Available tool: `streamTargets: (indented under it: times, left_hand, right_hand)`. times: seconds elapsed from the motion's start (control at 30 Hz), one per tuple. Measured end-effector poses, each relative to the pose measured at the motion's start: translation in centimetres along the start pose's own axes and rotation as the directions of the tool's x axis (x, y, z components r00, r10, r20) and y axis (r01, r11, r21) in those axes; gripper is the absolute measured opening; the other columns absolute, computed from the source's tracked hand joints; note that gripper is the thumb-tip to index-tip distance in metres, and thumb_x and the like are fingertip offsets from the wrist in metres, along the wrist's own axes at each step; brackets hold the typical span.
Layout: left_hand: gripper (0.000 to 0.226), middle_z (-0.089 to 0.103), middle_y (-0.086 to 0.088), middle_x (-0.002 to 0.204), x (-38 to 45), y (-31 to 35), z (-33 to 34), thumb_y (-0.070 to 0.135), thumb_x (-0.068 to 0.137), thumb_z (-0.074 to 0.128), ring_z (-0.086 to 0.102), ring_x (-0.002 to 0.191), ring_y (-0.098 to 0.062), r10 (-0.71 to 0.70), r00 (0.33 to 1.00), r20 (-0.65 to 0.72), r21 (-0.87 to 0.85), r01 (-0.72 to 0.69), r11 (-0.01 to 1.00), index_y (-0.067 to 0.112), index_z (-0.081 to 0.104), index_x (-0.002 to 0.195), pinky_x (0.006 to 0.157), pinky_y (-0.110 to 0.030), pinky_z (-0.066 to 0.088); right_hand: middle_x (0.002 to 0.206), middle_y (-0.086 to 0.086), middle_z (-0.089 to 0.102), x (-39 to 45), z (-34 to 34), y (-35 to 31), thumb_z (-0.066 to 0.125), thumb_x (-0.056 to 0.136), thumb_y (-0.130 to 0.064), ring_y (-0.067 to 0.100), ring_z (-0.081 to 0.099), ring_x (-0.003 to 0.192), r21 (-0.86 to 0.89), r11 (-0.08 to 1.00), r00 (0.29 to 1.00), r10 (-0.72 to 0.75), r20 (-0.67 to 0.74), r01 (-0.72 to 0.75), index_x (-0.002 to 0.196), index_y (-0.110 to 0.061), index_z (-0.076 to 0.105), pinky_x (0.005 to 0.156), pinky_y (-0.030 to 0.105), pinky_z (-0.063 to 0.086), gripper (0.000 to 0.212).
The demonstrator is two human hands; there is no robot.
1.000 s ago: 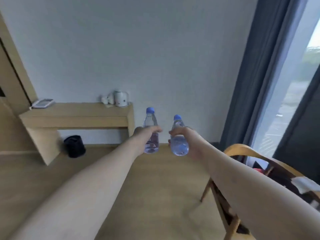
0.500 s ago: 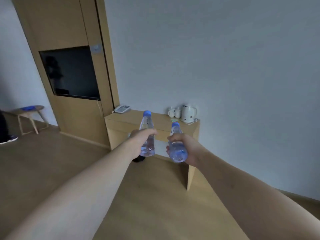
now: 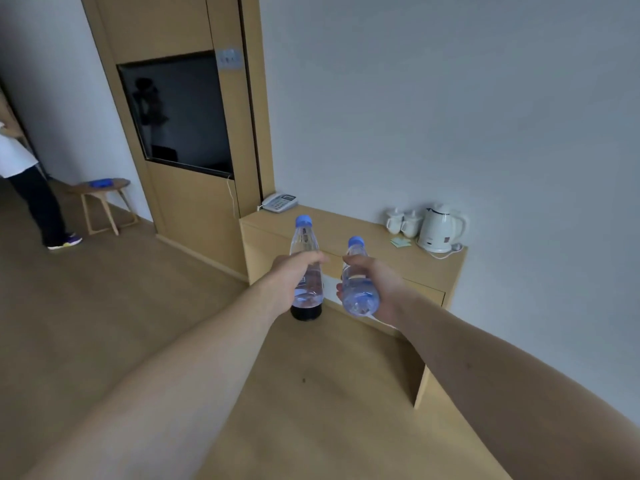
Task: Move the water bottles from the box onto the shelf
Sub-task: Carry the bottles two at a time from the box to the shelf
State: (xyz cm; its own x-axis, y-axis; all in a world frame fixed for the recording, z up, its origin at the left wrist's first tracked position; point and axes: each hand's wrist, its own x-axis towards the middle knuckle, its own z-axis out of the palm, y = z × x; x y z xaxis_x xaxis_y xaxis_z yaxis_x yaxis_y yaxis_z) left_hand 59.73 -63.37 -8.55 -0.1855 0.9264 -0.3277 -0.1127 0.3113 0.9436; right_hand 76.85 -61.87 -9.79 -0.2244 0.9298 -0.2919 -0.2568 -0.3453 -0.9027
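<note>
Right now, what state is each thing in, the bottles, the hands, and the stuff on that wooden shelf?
Left bottle: capped, upright, gripped by the left hand.
Right bottle: capped, tilted, base toward the camera, gripped by the right hand.
Shelf: neither bottle on it yet.
Kettle: upright, lid shut, on its base.
Two cups: upright beside the kettle.
Telephone: handset on its cradle.
Television: screen dark.

Ahead of both hands the shelf (image 3: 346, 233) top lies bare in its middle; a telephone (image 3: 280, 202) blocks the far left end, cups (image 3: 403, 221) and kettle (image 3: 439, 228) the right.
</note>
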Motion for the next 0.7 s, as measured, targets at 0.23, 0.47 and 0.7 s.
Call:
streamTargets:
  times: [0.23,0.47,0.7]
  left_hand:
    - [0.031,0.067,-0.007,0.062,14.4,3.7,-3.8,0.024,0.073,0.084,0.063,0.048,-0.023,-0.014,0.998,0.063,0.060,0.010,0.998,0.008,0.068,0.095,0.047,-0.031,0.053]
    - [0.030,0.070,-0.007,0.073,29.1,10.5,-5.9,0.029,0.073,0.083,0.066,0.061,-0.025,-0.034,0.985,0.168,0.133,0.012,0.991,0.010,0.072,0.094,0.053,-0.034,0.057]
    - [0.050,0.072,-0.007,0.080,40.3,12.1,-4.1,0.033,0.068,0.085,0.070,0.067,-0.026,-0.069,0.967,0.246,0.124,0.039,0.991,0.008,0.071,0.109,0.058,-0.034,0.056]
  right_hand:
    - [0.101,0.019,0.061,13.3,4.4,-1.6,0.079,0.084,-0.021,0.035,0.066,0.074,0.017,1.000,0.999,-0.005,-0.048,0.006,0.118,-0.007,0.055,0.062,0.038,0.058,0.043]
    - [0.094,0.019,0.058,25.9,8.8,-6.3,0.076,0.086,-0.017,0.035,0.062,0.072,0.076,0.996,0.995,-0.035,-0.089,0.042,0.116,-0.008,0.054,0.060,0.038,0.058,0.039]
    - [0.091,0.019,0.059,36.5,7.2,-8.4,0.075,0.089,-0.018,0.035,0.063,0.073,0.083,0.996,0.988,-0.030,-0.151,0.043,0.116,-0.008,0.052,0.061,0.038,0.058,0.037]
